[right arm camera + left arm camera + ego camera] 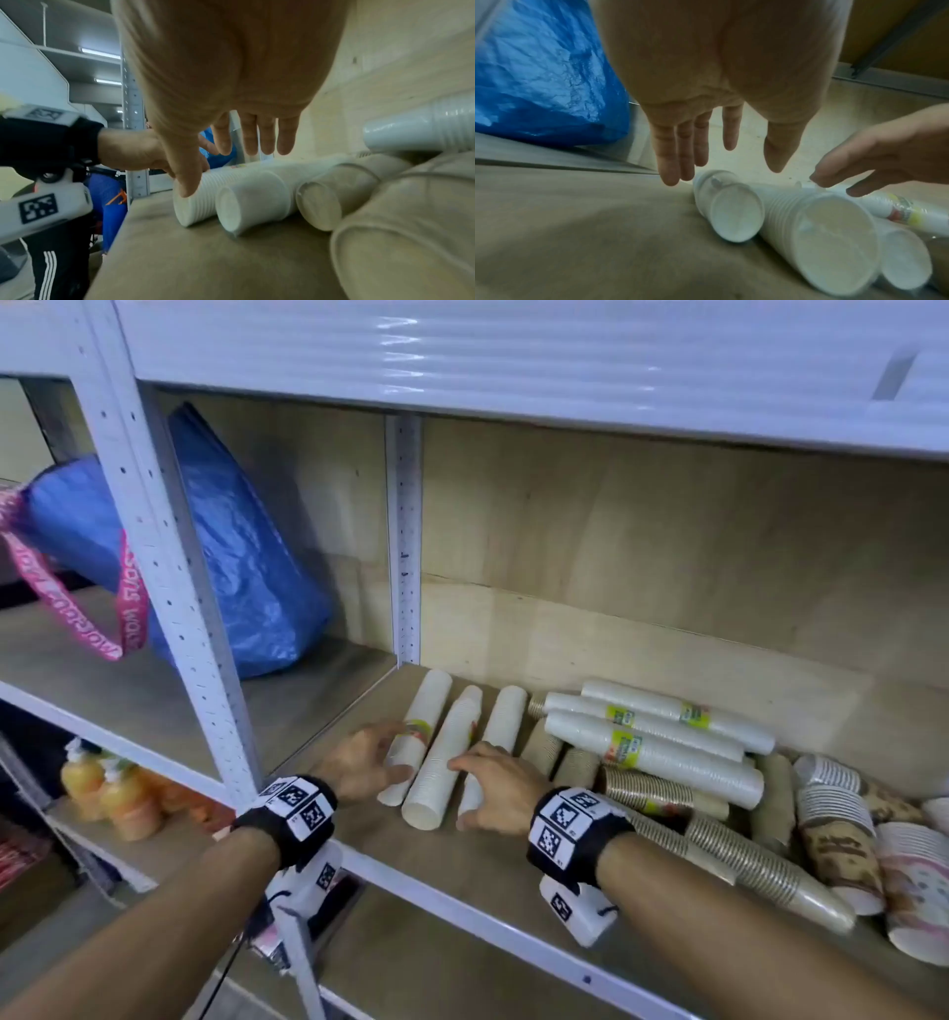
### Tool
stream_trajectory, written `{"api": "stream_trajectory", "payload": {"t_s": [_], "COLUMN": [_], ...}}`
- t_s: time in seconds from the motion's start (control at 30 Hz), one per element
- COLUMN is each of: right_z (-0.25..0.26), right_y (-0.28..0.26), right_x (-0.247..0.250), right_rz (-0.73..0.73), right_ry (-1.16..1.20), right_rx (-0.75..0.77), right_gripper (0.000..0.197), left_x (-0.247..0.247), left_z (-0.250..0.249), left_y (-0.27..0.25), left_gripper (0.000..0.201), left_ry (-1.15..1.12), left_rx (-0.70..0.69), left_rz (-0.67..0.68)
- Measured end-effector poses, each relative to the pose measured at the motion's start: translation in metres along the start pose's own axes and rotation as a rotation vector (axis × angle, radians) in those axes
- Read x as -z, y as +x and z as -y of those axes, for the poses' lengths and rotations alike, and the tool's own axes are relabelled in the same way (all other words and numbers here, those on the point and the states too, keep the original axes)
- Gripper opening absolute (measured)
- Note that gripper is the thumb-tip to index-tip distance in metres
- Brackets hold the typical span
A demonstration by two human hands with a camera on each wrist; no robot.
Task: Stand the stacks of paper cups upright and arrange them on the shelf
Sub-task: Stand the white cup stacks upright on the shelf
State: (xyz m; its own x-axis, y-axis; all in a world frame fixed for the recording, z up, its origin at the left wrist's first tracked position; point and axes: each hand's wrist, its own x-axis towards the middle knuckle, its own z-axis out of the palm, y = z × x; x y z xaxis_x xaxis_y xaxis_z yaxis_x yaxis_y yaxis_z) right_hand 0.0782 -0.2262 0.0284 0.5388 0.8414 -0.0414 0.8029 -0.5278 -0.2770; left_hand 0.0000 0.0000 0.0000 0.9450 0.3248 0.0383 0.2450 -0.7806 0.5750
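Beside the shelf's white upright post (pixel 404 541), both hands, left hand (pixel 359 762) and right hand (pixel 495 785), are hovering with fingers spread over three white cup stacks (pixel 444 762) lying flat, reaching to grasp; next, one stack needs gripping and tipping upright.

A white metal shelf (pixel 452 891) with a brown board surface and a plywood back. On its left part, three white cup stacks (pixel 442 757) lie on their sides, side by side, running front to back. To their right, a heap of lying stacks: brown cup stacks (pixel 744 870) on the board, with wrapped white stacks (pixel 657 752) lying across them. At the far right, patterned cup stacks (pixel 842 839) also lie tipped over. In the neighbouring bay to the left, a blue bag (pixel 241 557) stands on the board.
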Motion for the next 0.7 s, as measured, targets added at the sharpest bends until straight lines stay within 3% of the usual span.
{"api": "stream_trajectory", "payload": {"t_s": [0.3,0.7], "right_z": [-0.009,-0.01], "right_y": [0.004,0.0], "right_x": [-0.013,-0.019], "right_rz": [0.042,0.042], "right_ry": [-0.109,-0.197], "right_rx": [-0.046,0.01], "right_gripper": [0.062,0.056], "left_x": [-0.011,-0.018], "left_z": [-0.005,-0.009], "left_y": [-0.012,-0.008], "left_gripper": [0.068,0.089], "left_ry": [0.001,0.075], "left_rx": [0.154,0.197], "left_rz": [0.048,0.076]}}
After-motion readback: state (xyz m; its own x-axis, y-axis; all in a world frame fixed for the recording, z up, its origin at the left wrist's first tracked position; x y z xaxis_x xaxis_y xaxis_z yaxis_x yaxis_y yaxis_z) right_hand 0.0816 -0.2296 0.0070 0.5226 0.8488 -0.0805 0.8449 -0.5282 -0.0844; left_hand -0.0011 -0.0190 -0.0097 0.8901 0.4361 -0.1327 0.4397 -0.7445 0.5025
